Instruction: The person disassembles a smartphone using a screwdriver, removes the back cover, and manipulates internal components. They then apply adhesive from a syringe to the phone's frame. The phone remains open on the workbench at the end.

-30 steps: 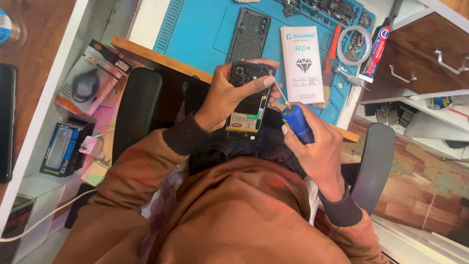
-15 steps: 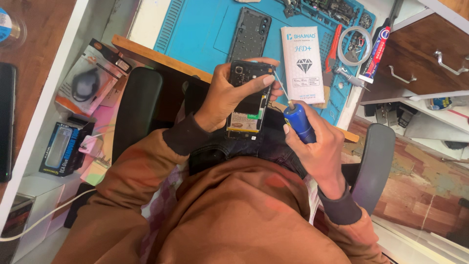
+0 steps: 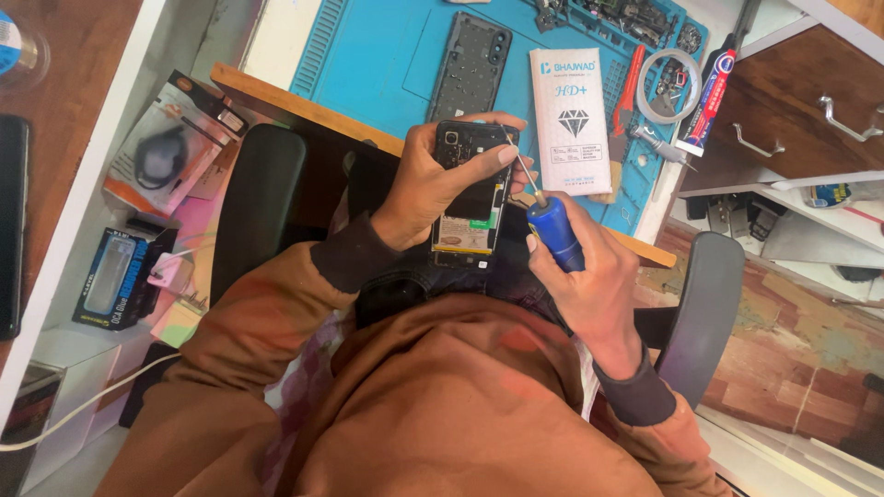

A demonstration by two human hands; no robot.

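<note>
My left hand [image 3: 433,184] grips an opened black phone [image 3: 471,198] with its back removed, its inner board and battery showing, held above my lap in front of the desk edge. My right hand [image 3: 589,285] holds a blue-handled screwdriver [image 3: 551,230]. Its thin metal shaft slants up and left, and the tip meets the phone's upper right corner beside my left thumb. Both arms wear brown sleeves with dark cuffs.
A blue work mat [image 3: 387,55] covers the desk, bearing a black phone back cover [image 3: 470,64], a white flat packet [image 3: 571,120], a red-handled tool [image 3: 628,87], a ring of clear tape [image 3: 668,83] and a glue tube [image 3: 709,97]. Wooden drawers [image 3: 792,110] stand right; boxed goods [image 3: 115,276] lie left.
The screwdriver handle has shifted slightly up and left, its tip staying at the phone's top corner. The phone and my left hand have barely moved.
</note>
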